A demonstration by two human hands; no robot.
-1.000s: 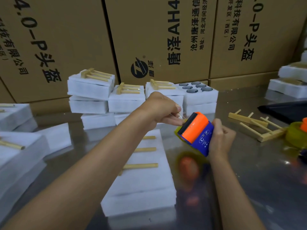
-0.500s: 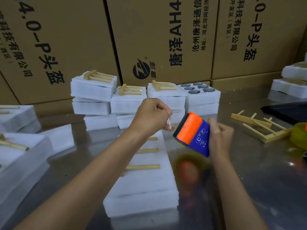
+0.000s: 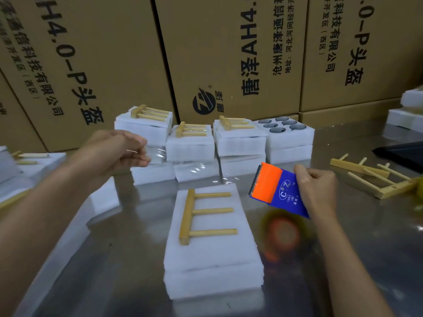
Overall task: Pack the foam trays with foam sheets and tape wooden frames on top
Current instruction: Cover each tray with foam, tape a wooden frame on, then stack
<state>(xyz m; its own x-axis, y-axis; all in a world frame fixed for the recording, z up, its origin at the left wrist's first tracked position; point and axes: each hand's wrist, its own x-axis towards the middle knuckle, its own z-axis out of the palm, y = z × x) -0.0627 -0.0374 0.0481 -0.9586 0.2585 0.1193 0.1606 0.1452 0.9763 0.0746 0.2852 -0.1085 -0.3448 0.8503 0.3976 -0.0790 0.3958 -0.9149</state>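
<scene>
Above the steel surface, the right hand gripped the tape dispenser while the left hand pinched the clear tape stretched over the wooden frame resting on the foam tray.

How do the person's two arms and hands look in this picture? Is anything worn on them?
Both forearms are bare as far as the picture shows: no sleeves, gloves, watch or bracelet. No ring is visible on the left hand or the right hand. The left hand is slightly blurred, so small details are uncertain.
</scene>
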